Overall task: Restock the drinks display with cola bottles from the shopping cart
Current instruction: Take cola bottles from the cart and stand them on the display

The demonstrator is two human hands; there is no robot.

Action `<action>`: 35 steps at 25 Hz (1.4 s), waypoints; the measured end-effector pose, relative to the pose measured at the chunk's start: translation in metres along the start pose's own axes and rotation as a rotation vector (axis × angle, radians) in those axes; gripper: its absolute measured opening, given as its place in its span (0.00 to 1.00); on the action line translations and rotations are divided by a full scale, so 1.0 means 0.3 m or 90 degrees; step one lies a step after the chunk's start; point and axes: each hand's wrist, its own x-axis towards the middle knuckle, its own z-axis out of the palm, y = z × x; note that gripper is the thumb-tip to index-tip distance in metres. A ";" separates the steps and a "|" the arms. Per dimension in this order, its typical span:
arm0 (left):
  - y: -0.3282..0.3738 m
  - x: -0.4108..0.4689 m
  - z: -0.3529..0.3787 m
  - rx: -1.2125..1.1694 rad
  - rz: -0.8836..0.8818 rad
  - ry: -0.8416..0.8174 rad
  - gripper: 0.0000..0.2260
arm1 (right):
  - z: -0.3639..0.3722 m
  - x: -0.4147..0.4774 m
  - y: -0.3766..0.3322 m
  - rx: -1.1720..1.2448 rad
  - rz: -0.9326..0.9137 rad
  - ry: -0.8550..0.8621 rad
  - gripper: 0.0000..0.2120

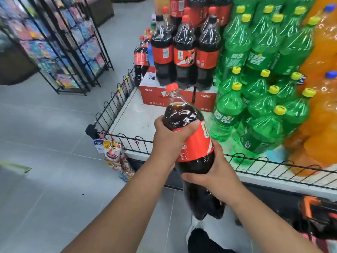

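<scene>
At far left a rack (69, 42) of packets stands on the floor, well apart from the display, with open aisle between. Snack packs (113, 156) hang off the corner of the low wire fence (116, 101) that edges the surface (135, 121). Inside that corner the surface lies bare. It is the widest room for setting a bottle down, just in front of the red carton (155, 94) that carries a row of colas (184, 55).

The left hand (169, 137) wraps the shoulder of the held cola (193, 141), and the right hand (217, 174) grips its lower body. The bottle hangs tilted across the front fence, base outside and below the rail, so it must clear the wire loops before going down.

Right of it, green bottles (255, 106) crowd close to the fence, then orange bottles (324, 88). Restocking looks midway: some cola is up, but this one is not yet placed. A blurred orange-and-black shape (317, 216) at lower right may be the cart; what it holds cannot be told.
</scene>
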 end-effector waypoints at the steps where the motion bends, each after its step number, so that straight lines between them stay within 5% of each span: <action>1: 0.017 0.039 -0.013 0.005 0.005 0.014 0.48 | 0.010 0.046 -0.014 0.002 -0.005 -0.010 0.49; 20: 0.306 0.758 -0.130 0.010 0.036 0.116 0.39 | 0.129 0.881 -0.243 0.053 -0.093 -0.134 0.52; 29: 0.399 1.149 -0.357 0.095 0.032 0.009 0.48 | 0.386 1.186 -0.356 0.047 -0.081 -0.046 0.52; 35: 0.480 1.411 -0.476 0.152 0.019 -0.085 0.44 | 0.551 1.385 -0.423 0.041 -0.073 0.013 0.56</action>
